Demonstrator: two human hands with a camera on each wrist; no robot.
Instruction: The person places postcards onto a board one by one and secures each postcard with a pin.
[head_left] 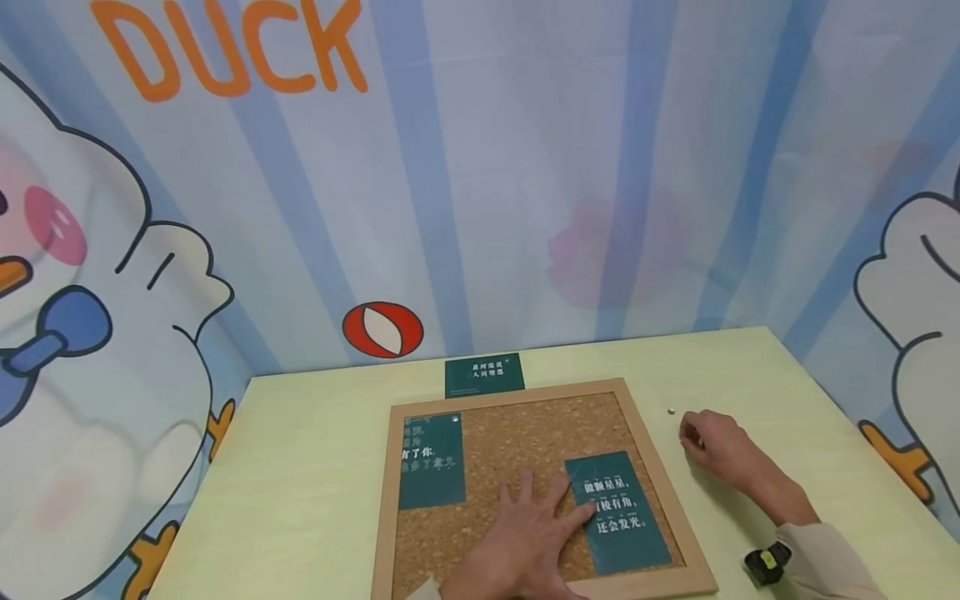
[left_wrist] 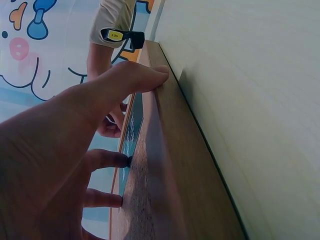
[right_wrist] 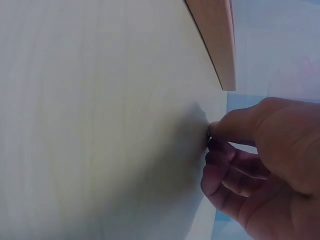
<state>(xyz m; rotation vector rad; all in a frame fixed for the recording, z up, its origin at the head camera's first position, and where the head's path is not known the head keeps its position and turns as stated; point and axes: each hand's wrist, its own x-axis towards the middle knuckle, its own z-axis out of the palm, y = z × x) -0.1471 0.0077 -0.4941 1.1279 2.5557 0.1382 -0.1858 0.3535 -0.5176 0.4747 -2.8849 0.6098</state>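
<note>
My left hand [head_left: 528, 533] lies with spread fingers on a wood-framed cork board [head_left: 517, 442]. One fingertip rests on the left part of a dark green card [head_left: 626, 521] with white writing, and the thumb touches the frame [left_wrist: 172, 130] in the left wrist view. Right of the board, my right hand [head_left: 723, 450] is low over the table, its thumb and index finger pinching a tiny dark piece [right_wrist: 209, 132], apparently a thumbtack, mostly hidden by the fingertips. Another small silvery thumbtack [head_left: 671, 411] lies just beyond that hand.
A second green card [head_left: 433, 467] is on the board's left side, with a silvery tack [head_left: 455, 419] at its top right corner. Behind the board lies a third green card [head_left: 484, 375]. A printed cloth [head_left: 525, 167] hangs behind the pale table [head_left: 300, 467].
</note>
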